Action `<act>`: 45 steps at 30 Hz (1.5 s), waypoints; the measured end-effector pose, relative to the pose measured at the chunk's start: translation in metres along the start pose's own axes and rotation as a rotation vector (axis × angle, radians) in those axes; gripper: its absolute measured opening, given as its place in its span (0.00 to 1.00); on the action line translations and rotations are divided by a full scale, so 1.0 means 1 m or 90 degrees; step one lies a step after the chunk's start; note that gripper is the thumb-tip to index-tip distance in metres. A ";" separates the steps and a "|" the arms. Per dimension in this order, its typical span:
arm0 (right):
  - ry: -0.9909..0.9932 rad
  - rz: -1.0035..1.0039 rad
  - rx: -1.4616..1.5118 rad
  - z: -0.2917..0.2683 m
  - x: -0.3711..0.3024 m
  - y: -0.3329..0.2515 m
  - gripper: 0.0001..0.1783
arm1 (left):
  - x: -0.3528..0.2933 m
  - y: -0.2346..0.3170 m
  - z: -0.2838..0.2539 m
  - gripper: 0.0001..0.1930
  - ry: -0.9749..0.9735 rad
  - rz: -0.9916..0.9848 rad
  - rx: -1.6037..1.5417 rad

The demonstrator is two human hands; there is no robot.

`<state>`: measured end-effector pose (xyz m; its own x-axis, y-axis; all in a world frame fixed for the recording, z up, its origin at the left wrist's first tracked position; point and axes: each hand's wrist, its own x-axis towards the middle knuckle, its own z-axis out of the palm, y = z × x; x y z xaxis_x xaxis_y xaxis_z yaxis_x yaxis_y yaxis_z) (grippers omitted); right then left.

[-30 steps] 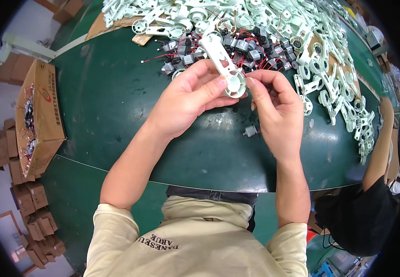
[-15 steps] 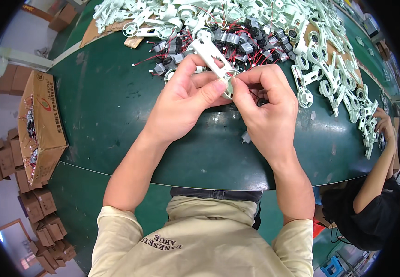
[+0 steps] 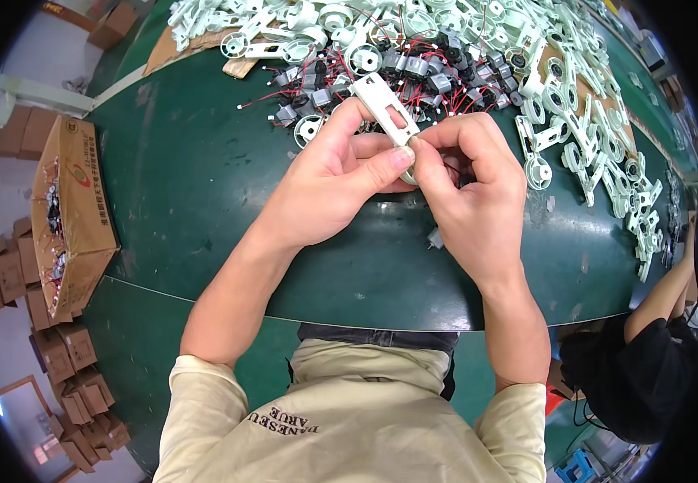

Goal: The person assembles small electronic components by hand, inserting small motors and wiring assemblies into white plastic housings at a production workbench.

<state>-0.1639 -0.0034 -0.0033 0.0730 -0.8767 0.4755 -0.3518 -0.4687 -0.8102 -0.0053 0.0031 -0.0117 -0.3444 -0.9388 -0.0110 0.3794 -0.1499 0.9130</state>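
Between my hands, over the table, is a pale green-white plastic housing (image 3: 379, 101) with a rectangular slot in its flat arm. My left hand (image 3: 316, 181) grips it, thumb on top and fingers underneath, hiding most of its round end. At that lower end my right hand (image 3: 478, 177) is closed in a pinch; whatever the fingertips hold is hidden. A dark part shows partly beneath its curled fingers. Just beyond the hands lies a heap of small grey and black motors (image 3: 415, 68) with red wires. One loose grey motor (image 3: 435, 238) sits beside my right wrist.
Many similar plastic housings (image 3: 554, 97) are piled along the far and right sides of the green table (image 3: 180, 177). A cardboard carton (image 3: 83, 185) of wired parts stands at the left edge. At the far right, a co-worker's arm (image 3: 661, 294) reaches toward the table.
The housing has turned slightly in my left hand, showing its slotted face more and its ring end less. Both hands have shifted slightly right. The co-worker's hand has moved away from the housings.
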 end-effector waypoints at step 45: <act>-0.134 0.071 0.116 -0.007 -0.002 0.001 0.14 | -0.003 0.005 0.005 0.13 0.083 0.105 0.083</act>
<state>-0.1710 -0.0014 -0.0020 0.2415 -0.9179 0.3148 -0.1971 -0.3641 -0.9103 -0.0071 0.0067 -0.0054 -0.1695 -0.9807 0.0970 0.3048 0.0414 0.9515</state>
